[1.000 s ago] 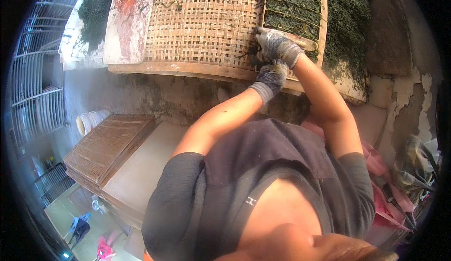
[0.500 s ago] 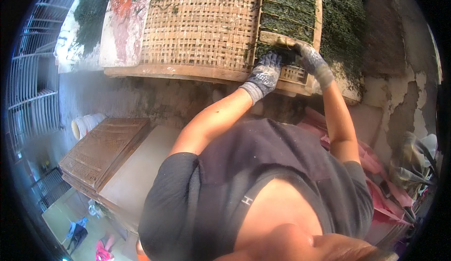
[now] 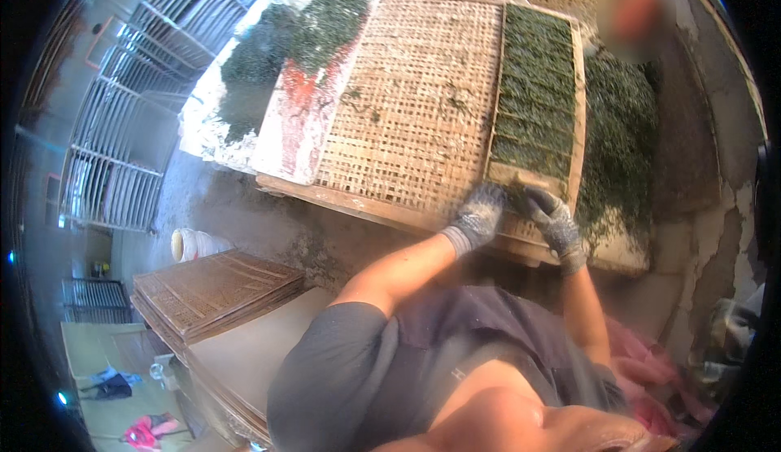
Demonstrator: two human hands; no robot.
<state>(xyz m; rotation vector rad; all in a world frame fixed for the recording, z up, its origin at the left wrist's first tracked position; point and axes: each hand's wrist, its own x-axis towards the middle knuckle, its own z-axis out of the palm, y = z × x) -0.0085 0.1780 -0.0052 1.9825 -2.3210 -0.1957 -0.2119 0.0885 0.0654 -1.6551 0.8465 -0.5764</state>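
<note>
Left hand (image 3: 482,210) and right hand (image 3: 559,224) — both gloved — sit near wood bar (image 3: 506,174), near end of greens (image 3: 533,86). Fingers blurred — can't tell if clamped or apart.

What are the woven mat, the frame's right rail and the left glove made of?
Woven mat: likely bamboo or cane, matte; flat, tan over-under weave.
Right rail: probably bare wood; dull, pale tan.
Left glove: matte knit textile, going by its ribbed cuff; coating unclear.

Right hand (image 3: 558,222): shifted toward woven tray's (image 3: 407,69) near right corner, apart from left hand (image 3: 482,209). Tray's far edge: now visible.
</note>
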